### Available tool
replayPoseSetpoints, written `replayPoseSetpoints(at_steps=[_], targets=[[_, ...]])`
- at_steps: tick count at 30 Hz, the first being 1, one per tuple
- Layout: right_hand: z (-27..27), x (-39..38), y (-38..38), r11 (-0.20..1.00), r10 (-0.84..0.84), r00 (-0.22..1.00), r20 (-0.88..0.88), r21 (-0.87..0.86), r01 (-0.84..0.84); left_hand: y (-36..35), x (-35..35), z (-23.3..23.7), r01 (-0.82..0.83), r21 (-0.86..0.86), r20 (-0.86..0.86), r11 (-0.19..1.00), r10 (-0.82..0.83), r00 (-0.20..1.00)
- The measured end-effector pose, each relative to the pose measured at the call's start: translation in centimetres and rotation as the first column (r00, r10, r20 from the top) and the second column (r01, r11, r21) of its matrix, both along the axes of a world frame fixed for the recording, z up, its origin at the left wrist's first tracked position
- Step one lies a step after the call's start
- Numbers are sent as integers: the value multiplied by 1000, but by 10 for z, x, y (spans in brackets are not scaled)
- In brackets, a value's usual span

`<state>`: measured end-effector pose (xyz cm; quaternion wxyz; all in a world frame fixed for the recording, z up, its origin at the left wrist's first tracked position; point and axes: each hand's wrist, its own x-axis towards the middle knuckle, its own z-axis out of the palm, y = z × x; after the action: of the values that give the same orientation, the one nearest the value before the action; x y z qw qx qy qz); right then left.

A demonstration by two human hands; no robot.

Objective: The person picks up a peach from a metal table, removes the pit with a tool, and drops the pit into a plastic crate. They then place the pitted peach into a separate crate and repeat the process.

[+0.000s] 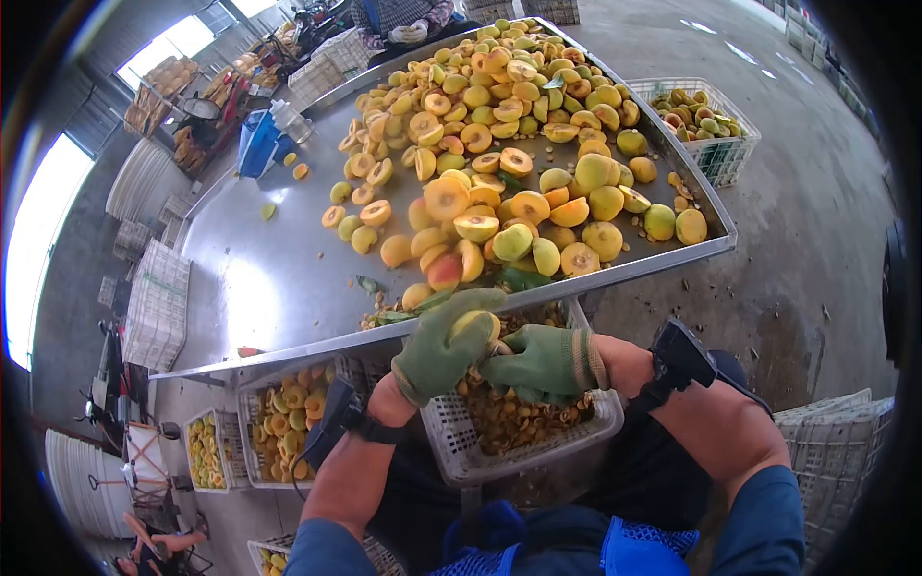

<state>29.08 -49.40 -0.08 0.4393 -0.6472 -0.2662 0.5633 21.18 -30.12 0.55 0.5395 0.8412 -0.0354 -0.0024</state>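
Note:
My left hand (444,348), in a green glove, is wrapped around a yellow peach (474,326) at the near edge of the metal table. My right hand (544,365), gloved the same, is closed right beside the peach, its fingertips at the fruit's lower side. Whatever lies between the right fingers is hidden. Below both hands stands a white plastic basket (451,459) with brown pits and scraps (519,427) in it. Just beyond the hands, halved and whole peaches (475,228) are heaped on the table, with a few green leaves (523,278) among them.
The metal table (259,288) has a raised rim. A blue container (259,144) and a clear bottle (290,122) stand at its left. Crates of peaches sit below left (252,422) and at the far right (749,144). Another person's gloved hand (409,33) is across the table.

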Motion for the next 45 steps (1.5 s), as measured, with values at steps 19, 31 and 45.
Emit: replayPoseSetpoints(at_steps=[19,31,45], targets=[[28,7,-21,991,-7,971,-240,128,39,-13,-4,-5,97,-436,112,895,-53,992],[29,-14,-21,996,-76,920,-385,19,90,-8,-10,0,194,-563,-3,804,-237,972],[6,-52,-11,846,433,221,-874,479,234,-28,-38,8,169,-673,239,720,-5,971]])
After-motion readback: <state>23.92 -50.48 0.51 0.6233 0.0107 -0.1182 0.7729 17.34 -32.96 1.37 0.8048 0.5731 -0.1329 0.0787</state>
